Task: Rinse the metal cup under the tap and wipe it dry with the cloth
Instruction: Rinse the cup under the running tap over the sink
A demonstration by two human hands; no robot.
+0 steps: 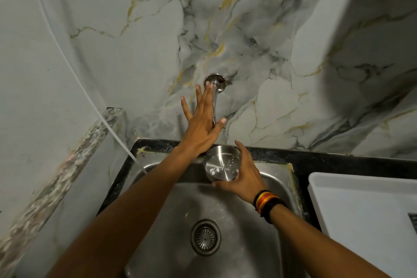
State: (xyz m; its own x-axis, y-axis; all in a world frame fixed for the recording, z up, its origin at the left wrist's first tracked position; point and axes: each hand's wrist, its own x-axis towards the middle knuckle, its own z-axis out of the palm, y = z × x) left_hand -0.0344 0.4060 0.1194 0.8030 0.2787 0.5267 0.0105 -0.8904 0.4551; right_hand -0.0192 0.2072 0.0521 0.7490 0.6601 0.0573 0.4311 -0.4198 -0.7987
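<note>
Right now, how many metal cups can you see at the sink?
1. The metal cup is held in the right hand above the sink, below the tap that the left hand touches. Others may sit out of view.

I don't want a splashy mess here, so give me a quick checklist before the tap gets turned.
1. Metal cup gripped by right hand: ok.
2. Cup mouth facing up: ok.
3. Cup over the sink: ok.
4. Left hand on the tap: ok, open palm against it.
5. Water running: cannot tell, no stream visible.
6. Cloth within reach: cannot tell, none in view.
</note>
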